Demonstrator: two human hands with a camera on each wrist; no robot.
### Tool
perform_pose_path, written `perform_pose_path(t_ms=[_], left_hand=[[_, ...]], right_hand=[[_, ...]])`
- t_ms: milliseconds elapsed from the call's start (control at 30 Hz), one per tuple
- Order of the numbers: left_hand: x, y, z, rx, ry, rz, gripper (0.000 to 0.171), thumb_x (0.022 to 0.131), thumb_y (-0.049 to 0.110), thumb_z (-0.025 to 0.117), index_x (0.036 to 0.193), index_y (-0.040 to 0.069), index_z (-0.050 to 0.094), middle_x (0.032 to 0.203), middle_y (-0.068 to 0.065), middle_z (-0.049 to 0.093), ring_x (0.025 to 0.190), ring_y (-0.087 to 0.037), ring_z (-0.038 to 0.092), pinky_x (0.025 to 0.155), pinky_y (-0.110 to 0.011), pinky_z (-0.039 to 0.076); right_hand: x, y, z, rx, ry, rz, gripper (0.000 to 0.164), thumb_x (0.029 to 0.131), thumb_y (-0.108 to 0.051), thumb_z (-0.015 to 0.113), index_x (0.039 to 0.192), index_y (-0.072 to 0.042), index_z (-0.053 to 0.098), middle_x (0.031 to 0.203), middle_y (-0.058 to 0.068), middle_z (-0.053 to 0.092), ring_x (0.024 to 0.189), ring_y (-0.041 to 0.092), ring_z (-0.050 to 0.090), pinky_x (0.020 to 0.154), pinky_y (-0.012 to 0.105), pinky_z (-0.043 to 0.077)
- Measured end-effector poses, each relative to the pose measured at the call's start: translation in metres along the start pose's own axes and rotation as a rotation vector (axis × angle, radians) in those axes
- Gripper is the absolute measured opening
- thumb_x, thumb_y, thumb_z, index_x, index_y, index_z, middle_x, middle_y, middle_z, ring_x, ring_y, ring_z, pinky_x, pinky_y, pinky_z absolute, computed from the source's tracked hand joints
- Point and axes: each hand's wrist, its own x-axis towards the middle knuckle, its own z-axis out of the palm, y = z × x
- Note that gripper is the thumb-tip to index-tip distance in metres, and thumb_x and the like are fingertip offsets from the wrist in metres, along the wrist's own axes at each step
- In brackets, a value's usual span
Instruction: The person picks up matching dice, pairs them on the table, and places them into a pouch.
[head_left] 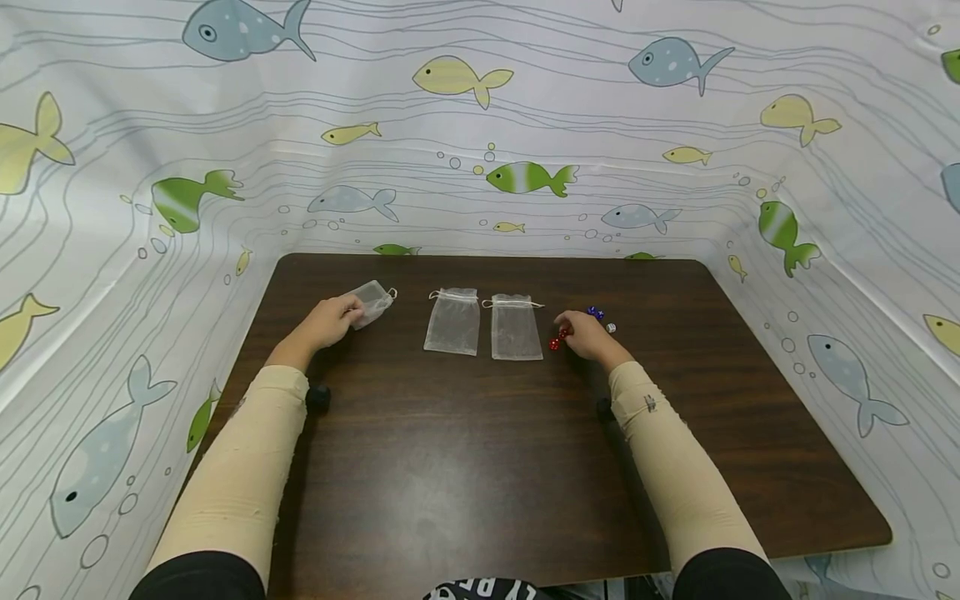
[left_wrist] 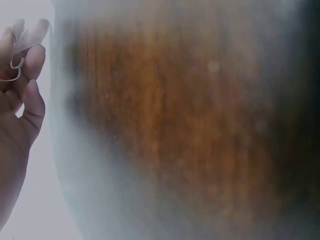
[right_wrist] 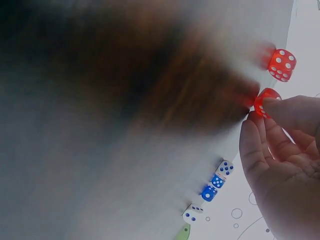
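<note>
At the left of the table, my left hand (head_left: 318, 325) grips a small sheer white drawstring pouch (head_left: 372, 302). Its cord loop (left_wrist: 18, 67) shows among the fingers in the left wrist view. On the right, my right hand (head_left: 588, 336) pinches a red die (right_wrist: 265, 103) between thumb and fingers, at the table surface. Another red die (right_wrist: 282, 65) lies just beyond it. Behind the hand sit two blue dice (right_wrist: 209, 193) and white dice with blue spots (right_wrist: 225, 169), close together in a row.
Two more sheer pouches, one left (head_left: 453, 323) and one right (head_left: 516, 329), lie flat between the hands. The dark wooden table (head_left: 450, 450) has rounded corners. A fish-print curtain (head_left: 450, 125) stands along its back and sides.
</note>
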Motion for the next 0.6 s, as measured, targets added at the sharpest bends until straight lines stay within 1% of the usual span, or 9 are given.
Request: perform_pose_path(t_ms=[167, 233, 267, 400, 467, 500, 600], left_hand=[[-0.0006, 0.0011, -0.0001, -0.008, 0.001, -0.003, 0.017, 0.108, 0.010, 0.050, 0.110, -0.001, 0.062, 0.096, -0.016, 0.070, 0.085, -0.030, 0.058, 0.079, -0.047, 0.045], [-0.0011, 0.0018, -0.0004, -0.009, 0.003, -0.005, 0.017, 0.108, 0.010, 0.051, 0.110, -0.001, 0.063, 0.096, -0.016, 0.070, 0.085, -0.030, 0.058, 0.080, -0.047, 0.045], [-0.0013, 0.0020, -0.0006, -0.012, 0.005, -0.007, 0.017, 0.107, 0.010, 0.051, 0.110, -0.001, 0.063, 0.096, -0.016, 0.070, 0.084, -0.030, 0.058, 0.079, -0.047, 0.045], [-0.0015, 0.0031, -0.0010, -0.016, 0.004, -0.015, 0.017, 0.107, 0.010, 0.052, 0.110, -0.001, 0.064, 0.095, -0.015, 0.070, 0.084, -0.029, 0.057, 0.080, -0.046, 0.044], [-0.0016, 0.0032, -0.0011, -0.013, 0.002, -0.019, 0.017, 0.107, 0.010, 0.052, 0.111, -0.001, 0.064, 0.094, -0.015, 0.070, 0.084, -0.029, 0.057, 0.080, -0.046, 0.044], [-0.0017, 0.0032, -0.0011, -0.008, 0.001, -0.020, 0.018, 0.107, 0.011, 0.052, 0.111, -0.001, 0.064, 0.094, -0.014, 0.070, 0.084, -0.029, 0.057, 0.080, -0.047, 0.044], [-0.0022, 0.0028, -0.0010, -0.004, 0.000, -0.020, 0.019, 0.107, 0.011, 0.052, 0.111, -0.001, 0.065, 0.094, -0.014, 0.069, 0.084, -0.029, 0.057, 0.081, -0.047, 0.045]], right_hand=[[-0.0012, 0.0002, -0.0008, 0.012, 0.000, 0.007, 0.038, 0.095, 0.011, 0.053, 0.133, 0.009, 0.056, 0.122, 0.026, 0.062, 0.116, 0.040, 0.059, 0.100, 0.052, 0.049], [-0.0017, 0.0006, -0.0011, 0.021, 0.004, -0.005, 0.037, 0.095, 0.012, 0.052, 0.132, 0.010, 0.056, 0.121, 0.026, 0.062, 0.116, 0.040, 0.059, 0.099, 0.052, 0.049], [-0.0032, -0.0003, -0.0017, 0.017, 0.017, -0.025, 0.036, 0.094, 0.012, 0.052, 0.129, 0.010, 0.057, 0.117, 0.026, 0.063, 0.112, 0.040, 0.060, 0.096, 0.050, 0.051], [-0.0044, -0.0004, -0.0024, 0.037, 0.018, -0.043, 0.035, 0.093, 0.013, 0.052, 0.128, 0.010, 0.058, 0.115, 0.025, 0.064, 0.111, 0.040, 0.060, 0.095, 0.050, 0.051], [-0.0042, -0.0006, -0.0024, 0.038, 0.011, -0.037, 0.037, 0.092, 0.013, 0.052, 0.129, 0.010, 0.057, 0.116, 0.026, 0.063, 0.112, 0.040, 0.060, 0.095, 0.051, 0.051], [-0.0030, 0.0003, -0.0018, 0.048, -0.002, -0.021, 0.038, 0.093, 0.013, 0.052, 0.131, 0.010, 0.057, 0.119, 0.026, 0.063, 0.115, 0.041, 0.059, 0.098, 0.052, 0.050], [-0.0029, 0.0007, -0.0015, 0.053, -0.017, -0.014, 0.040, 0.092, 0.014, 0.052, 0.132, 0.010, 0.056, 0.120, 0.027, 0.062, 0.115, 0.041, 0.059, 0.097, 0.052, 0.050]])
